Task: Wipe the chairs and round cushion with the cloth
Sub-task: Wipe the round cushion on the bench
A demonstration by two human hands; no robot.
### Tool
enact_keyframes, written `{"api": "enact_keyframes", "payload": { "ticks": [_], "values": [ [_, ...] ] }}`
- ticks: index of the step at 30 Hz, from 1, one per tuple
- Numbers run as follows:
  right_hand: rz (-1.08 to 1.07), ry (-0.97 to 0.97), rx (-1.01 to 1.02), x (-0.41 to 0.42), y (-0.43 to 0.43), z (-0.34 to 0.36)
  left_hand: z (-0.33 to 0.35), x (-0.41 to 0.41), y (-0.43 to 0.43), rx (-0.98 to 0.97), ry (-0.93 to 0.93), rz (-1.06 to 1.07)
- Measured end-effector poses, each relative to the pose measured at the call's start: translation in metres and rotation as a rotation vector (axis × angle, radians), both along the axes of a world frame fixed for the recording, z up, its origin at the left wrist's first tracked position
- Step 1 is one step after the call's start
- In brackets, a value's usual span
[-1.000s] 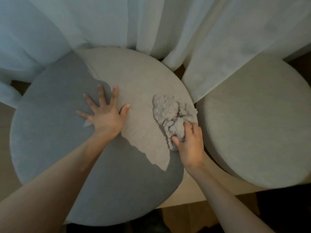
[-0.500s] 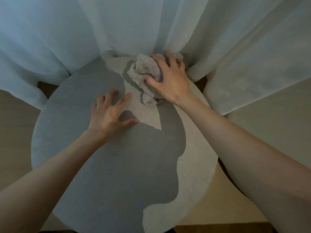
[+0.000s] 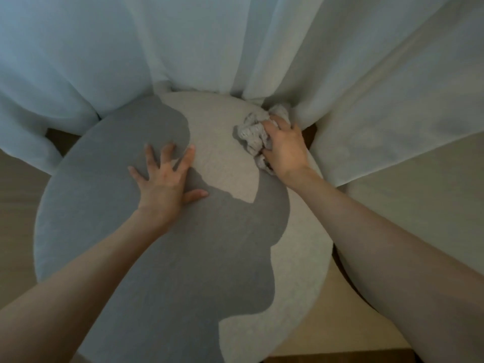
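A round beige cushion point(image 3: 222, 163) fills the middle of the view, partly darkened by my shadow. My left hand point(image 3: 166, 182) rests flat on it with fingers spread, near its centre. A crumpled grey cloth point(image 3: 252, 132) lies at the cushion's far right edge, close to the curtain. My right hand point(image 3: 284, 148) grips the cloth from the right and presses it onto the cushion. Part of the cloth is hidden under that hand.
White sheer curtains point(image 3: 235, 43) hang along the far side and drape over the cushion's back edge. A second beige seat point(image 3: 419, 205) sits at the right, partly covered by curtain. Wooden floor point(image 3: 15, 192) shows at the left.
My right hand has slid the cloth from the cushion's far middle to its far right edge, after sweeping up from the near right a second ago. My left hand has stayed pressed on the cushion.
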State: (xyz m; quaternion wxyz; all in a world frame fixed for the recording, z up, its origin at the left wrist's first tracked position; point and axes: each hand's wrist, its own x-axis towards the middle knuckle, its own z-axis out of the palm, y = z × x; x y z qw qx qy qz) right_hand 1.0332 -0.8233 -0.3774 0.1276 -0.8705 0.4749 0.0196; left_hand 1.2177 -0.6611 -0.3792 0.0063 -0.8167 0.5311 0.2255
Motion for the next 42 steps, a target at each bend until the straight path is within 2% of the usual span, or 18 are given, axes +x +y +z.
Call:
{"api": "enact_keyframes", "payload": {
  "ticks": [4, 8, 11, 14, 17, 19, 22, 27, 29, 33, 38, 42],
  "values": [
    [-0.212, -0.078, 0.092, -0.065, 0.044, 0.0, 0.002, -0.007, -0.004, 0.057, 0.019, 0.045],
    [-0.505, -0.295, 0.125, -0.113, 0.123, 0.008, 0.009, -0.009, -0.001, 0.056, 0.04, 0.032],
    [-0.649, -0.325, 0.162, -0.126, 0.168, 0.018, 0.015, -0.011, 0.002, 0.043, 0.066, 0.021],
    [-0.735, -0.351, 0.194, -0.118, 0.159, 0.041, 0.019, -0.012, 0.005, 0.028, 0.073, 0.0],
    [-0.616, -0.496, 0.095, -0.082, 0.124, 0.066, 0.016, -0.009, 0.005, 0.019, 0.068, -0.023],
    [-0.497, -0.519, 0.021, -0.046, 0.094, 0.073, 0.013, -0.007, 0.006, 0.021, 0.055, -0.027],
    [-0.285, -0.357, 0.004, 0.015, 0.041, 0.069, 0.007, -0.004, 0.005, 0.027, 0.049, -0.025],
    [-0.122, 0.014, 0.3, 0.084, -0.001, 0.022, -0.003, -0.002, 0.005, -0.022, -0.019, -0.044],
    [-0.128, 0.038, 0.271, 0.084, 0.004, 0.002, -0.006, -0.002, 0.004, -0.016, -0.034, -0.055],
    [-0.093, -0.009, -0.028, 0.07, 0.018, -0.012, -0.008, -0.001, 0.003, 0.009, -0.059, -0.073],
    [-0.09, -0.123, 0.113, 0.039, 0.039, -0.002, -0.01, -0.001, 0.002, 0.037, -0.089, -0.083],
    [-0.198, -0.224, 0.203, -0.022, 0.107, 0.006, -0.012, 0.0, 0.001, 0.041, -0.071, -0.075]
  ]
}}
